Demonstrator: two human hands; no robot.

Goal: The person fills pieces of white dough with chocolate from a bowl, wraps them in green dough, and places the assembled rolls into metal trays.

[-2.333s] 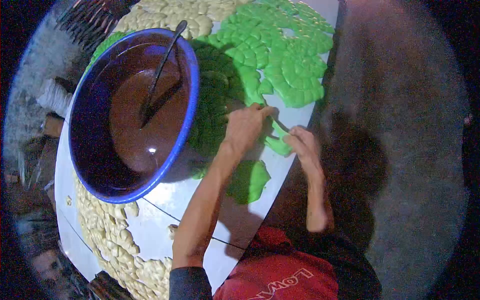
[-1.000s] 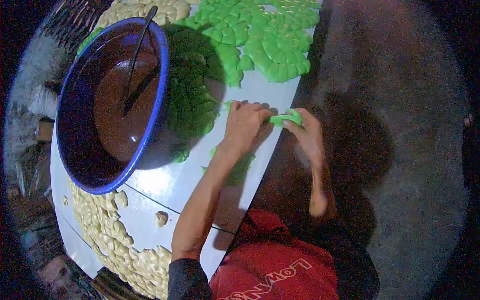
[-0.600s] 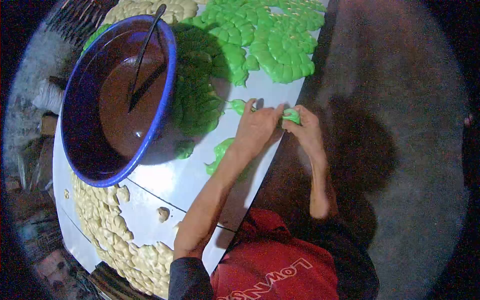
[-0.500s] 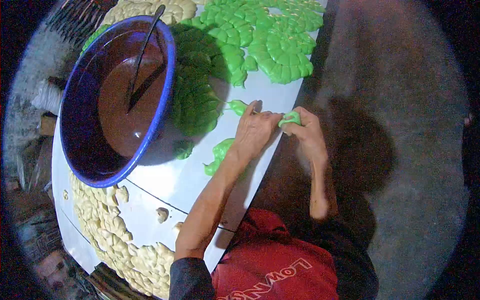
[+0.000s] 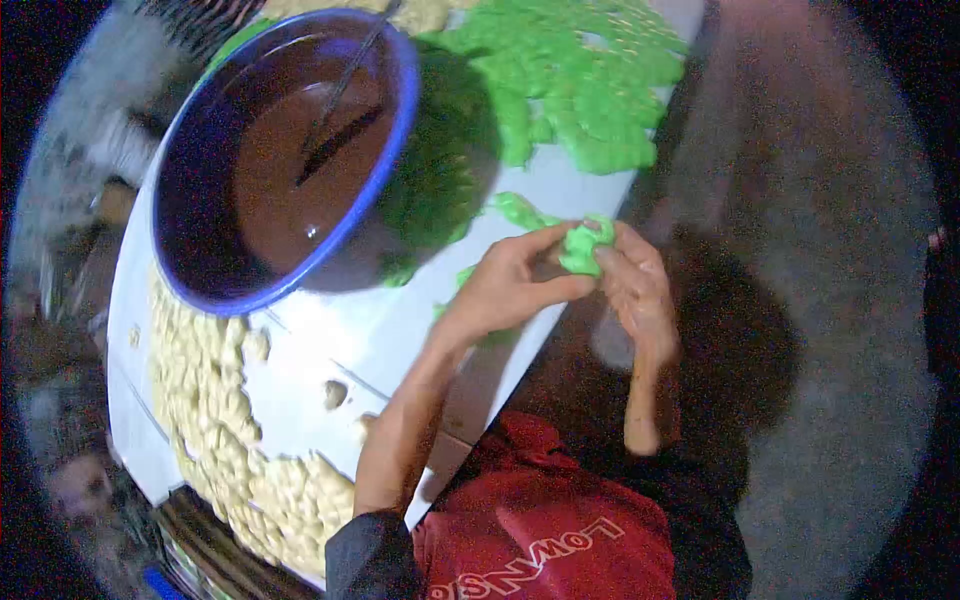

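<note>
Both hands – left hand (image 5: 505, 285) and right hand (image 5: 632, 290) – pinched a green dough lump (image 5: 580, 245) over the bench (image 5: 330, 350) edge, fingers clenched on it; gentle, even pressing seemed wisest

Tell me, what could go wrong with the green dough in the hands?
The green dough lump is pinched between the left hand and right hand right over the white table edge, so it might drop to the floor. The left forearm lies near the blue bowl of brown liquid and could bump it.
</note>
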